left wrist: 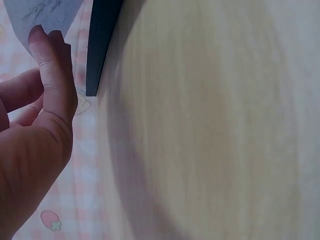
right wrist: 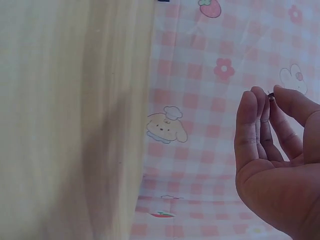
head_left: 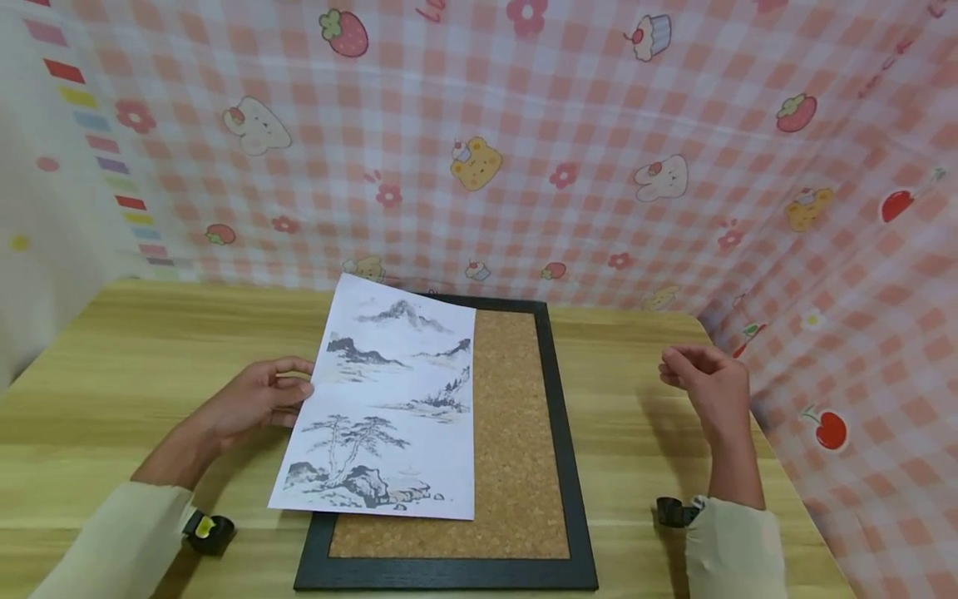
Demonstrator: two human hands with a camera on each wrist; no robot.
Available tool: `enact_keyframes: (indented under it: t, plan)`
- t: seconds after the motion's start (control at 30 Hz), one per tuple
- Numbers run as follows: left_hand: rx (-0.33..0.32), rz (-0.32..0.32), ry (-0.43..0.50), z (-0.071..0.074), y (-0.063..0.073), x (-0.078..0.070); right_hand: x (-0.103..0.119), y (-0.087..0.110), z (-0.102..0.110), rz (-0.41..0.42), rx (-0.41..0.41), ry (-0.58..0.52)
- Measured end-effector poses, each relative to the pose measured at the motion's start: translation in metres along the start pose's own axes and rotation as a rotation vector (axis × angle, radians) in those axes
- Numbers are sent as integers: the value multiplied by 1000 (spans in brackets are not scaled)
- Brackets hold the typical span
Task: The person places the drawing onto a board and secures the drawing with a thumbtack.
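Observation:
A sheet of white paper (head_left: 385, 399) printed with an ink landscape of mountains and pine trees is held slanted over the left part of a cork board (head_left: 520, 433). My left hand (head_left: 262, 395) pinches the sheet at its left edge, thumb on top. In the left wrist view, a corner of the paper (left wrist: 42, 17) shows beyond the left hand (left wrist: 42, 110). Off to the right of the board, my right hand (head_left: 707, 383) is raised above the table. Between thumb and fingertips, the right hand (right wrist: 275, 165) pinches a tiny dark thumbtack (right wrist: 271, 96), mostly hidden by the fingers.
The board has a black frame (head_left: 449, 574) and lies on a light wood-grain table (head_left: 614, 466). A pink checked cloth (head_left: 464, 100) with cartoon prints hangs behind the table and along its right side. Black straps with cameras (head_left: 209, 532) sit at both wrists.

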State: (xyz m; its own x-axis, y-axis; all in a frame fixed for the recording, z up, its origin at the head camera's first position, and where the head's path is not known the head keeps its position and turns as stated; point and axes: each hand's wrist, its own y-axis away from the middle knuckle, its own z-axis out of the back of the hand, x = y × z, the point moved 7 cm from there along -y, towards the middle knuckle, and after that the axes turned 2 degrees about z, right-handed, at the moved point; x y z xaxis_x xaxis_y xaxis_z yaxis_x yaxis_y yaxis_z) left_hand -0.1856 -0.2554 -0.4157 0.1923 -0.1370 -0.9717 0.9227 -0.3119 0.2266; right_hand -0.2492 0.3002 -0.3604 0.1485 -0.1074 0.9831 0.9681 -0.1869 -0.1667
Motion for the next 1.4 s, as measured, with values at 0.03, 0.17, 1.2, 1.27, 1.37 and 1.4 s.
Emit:
enact_keyframes:
  t: [0.03,0.17,1.2,1.27,1.37,1.4]
  plan:
    - [0,3,-1,-1,0,0,1,0,-1,6,0,-4]
    - [4,12,4,-5,-2,1,6,1,-3,15,8,-23]
    - [-69,33,-85,-13,-11,0,46,5,-25,185,73,104]
    - [-70,34,-93,-13,-12,-1,49,5,-28,189,77,117]
    - [-68,36,-94,-14,-12,-3,52,4,-32,196,90,144]
    - [-66,37,-93,-15,-12,-3,53,4,-33,202,93,151]
